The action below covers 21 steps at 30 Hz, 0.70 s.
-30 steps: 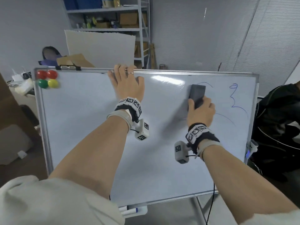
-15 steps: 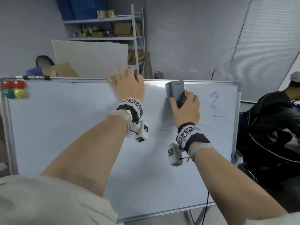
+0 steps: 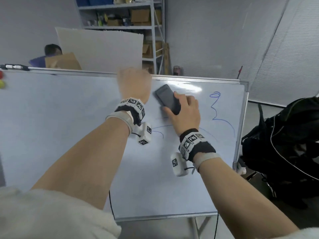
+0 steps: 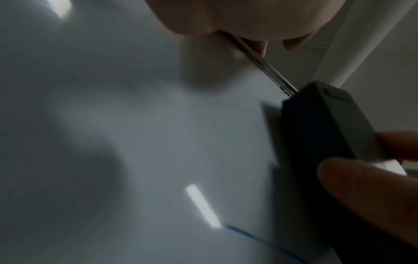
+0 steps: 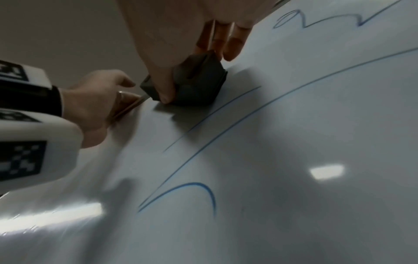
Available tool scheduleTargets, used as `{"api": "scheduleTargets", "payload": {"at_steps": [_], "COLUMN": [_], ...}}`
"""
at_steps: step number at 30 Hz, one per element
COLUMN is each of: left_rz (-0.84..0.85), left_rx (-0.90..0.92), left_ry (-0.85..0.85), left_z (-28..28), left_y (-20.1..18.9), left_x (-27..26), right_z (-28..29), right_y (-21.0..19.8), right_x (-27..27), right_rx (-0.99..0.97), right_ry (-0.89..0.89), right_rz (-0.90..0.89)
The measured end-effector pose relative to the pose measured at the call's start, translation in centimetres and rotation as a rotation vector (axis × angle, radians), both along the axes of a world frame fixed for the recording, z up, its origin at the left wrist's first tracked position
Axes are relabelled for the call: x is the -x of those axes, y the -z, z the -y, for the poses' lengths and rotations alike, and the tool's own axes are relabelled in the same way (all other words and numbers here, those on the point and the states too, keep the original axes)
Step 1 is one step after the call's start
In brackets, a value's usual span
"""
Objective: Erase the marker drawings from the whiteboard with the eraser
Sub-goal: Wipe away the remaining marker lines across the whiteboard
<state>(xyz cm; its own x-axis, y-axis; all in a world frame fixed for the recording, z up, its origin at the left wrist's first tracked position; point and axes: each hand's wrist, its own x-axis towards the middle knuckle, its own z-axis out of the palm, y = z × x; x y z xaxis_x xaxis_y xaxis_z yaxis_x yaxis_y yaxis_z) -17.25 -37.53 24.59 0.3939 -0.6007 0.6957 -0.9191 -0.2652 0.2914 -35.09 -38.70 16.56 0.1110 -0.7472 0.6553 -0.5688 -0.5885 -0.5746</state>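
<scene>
Grey room, shelving point(image 3: 120, 16) at the back wall, a tilted whiteboard point(image 3: 51, 135) filling the near field

Left hand point(image 3: 133, 85): arm reaching forward, palm against the board at its top edge; blurred in the head view. From the right wrist camera the fingers curl over the frame rail, gripping it; a ring shows on one finger.

Right hand point(image 3: 185, 112): arm reaching forward beside the left, wrist bent slightly inward. Thumb on one long side and fingers point(image 5: 233, 48) on the other clamp the eraser point(image 3: 168, 99), which lies flat against the board just below its top edge, tilted up-left, just right of the left hand.

Counts: one eraser, dark grey. Blue lines point(image 3: 222, 116) remaining: one squiggle with a loop right of the eraser, long arcs below it, one short hooked curve near the left wrist. Two magnets point(image 3: 1, 80) at the far left edge, one red, one yellow. One wrist camera on each arm
</scene>
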Motion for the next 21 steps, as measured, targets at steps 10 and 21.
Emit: {"api": "scheduleTargets", "payload": {"at_steps": [10, 21], "left_rz": [0.145, 0.167], "left_rx": [-0.155, -0.245], "left_ry": [0.202, 0.280], "left_z": [-1.9, -3.0], "left_y": [0.2, 0.1], "left_x": [-2.1, -3.3], "right_z": [-1.9, -9.2], "right_y": [2.8, 8.5], "right_x": [-1.6, -6.8], "right_rx": [-0.064, -0.083], "right_ry": [0.086, 0.019], "right_rz": [0.175, 0.053]}}
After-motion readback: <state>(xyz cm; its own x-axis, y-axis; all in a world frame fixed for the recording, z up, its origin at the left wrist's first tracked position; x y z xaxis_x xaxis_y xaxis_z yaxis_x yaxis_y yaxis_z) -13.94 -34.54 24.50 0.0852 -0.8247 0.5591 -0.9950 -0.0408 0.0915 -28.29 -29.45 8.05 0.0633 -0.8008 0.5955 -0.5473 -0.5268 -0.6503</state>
